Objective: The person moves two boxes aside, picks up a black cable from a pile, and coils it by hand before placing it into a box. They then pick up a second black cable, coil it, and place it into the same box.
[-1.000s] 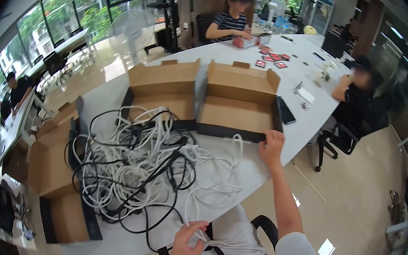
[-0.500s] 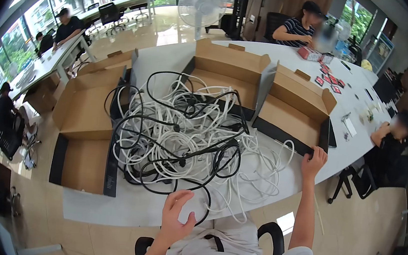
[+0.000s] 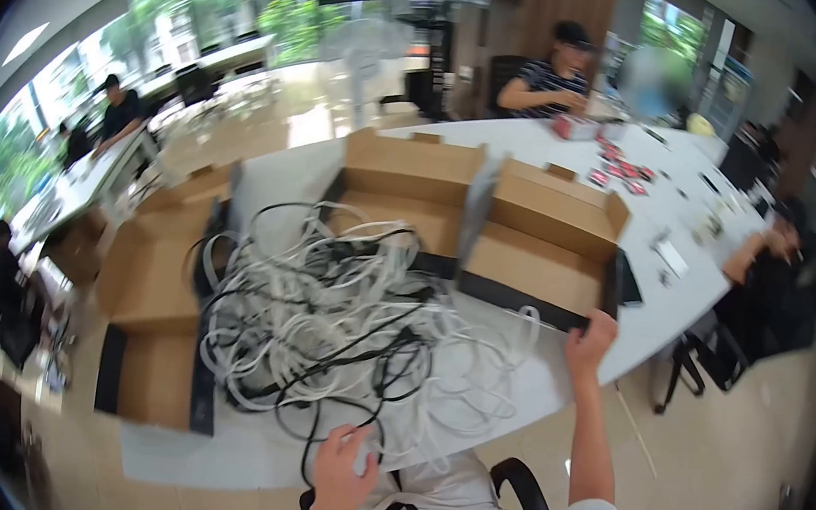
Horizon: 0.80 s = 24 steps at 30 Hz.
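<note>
My right hand [image 3: 591, 342] grips the front right corner of an open cardboard box [image 3: 539, 270] with black outer sides, on the right of the table. My left hand [image 3: 341, 471] is at the table's near edge, fingers curved and thumb apart, with nothing visibly held. Just beside its fingertips hangs a loop of black cable [image 3: 310, 445]. A big tangle of white cables [image 3: 289, 327] mixed with black ones fills the middle of the table. Blur hides whether the left fingertips touch a cable.
A second open box [image 3: 402, 216] stands behind the tangle, another [image 3: 151, 377] on the left. Red packets [image 3: 624, 167] lie on the white table [image 3: 243, 463] at the far right. People sit at the far and right sides. A fan [image 3: 360, 58] stands behind; a chair armrest [image 3: 528, 506] is beside me.
The view has shifted and blurred, so the table sits lower in it. My right hand stays at the box corner. My left hand remains by the near edge with its fingers curved.
</note>
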Each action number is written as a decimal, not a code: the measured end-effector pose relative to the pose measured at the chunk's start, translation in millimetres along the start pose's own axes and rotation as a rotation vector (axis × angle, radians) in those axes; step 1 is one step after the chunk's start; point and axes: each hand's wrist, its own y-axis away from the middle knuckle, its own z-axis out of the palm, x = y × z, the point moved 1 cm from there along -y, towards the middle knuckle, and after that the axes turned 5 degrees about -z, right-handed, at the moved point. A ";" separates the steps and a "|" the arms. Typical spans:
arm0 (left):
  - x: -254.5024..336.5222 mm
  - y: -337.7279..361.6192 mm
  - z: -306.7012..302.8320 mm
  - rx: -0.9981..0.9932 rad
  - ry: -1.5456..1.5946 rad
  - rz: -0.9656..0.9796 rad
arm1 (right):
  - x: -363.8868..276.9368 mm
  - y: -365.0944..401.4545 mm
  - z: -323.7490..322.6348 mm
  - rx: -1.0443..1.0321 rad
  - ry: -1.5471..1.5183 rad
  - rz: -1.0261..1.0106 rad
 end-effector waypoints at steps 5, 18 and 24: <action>-3.4 -15.2 -31.3 0.057 -0.067 0.051 | -3.4 -3.4 -8.3 0.027 -0.078 -0.001; 21.2 -135.1 -92.8 -0.213 -0.369 0.441 | -96.4 -66.6 -31.3 0.188 -0.225 -0.298; 1.4 -171.3 -11.1 -0.449 -0.205 0.368 | -189.7 -103.9 -11.2 -0.745 -0.811 -0.248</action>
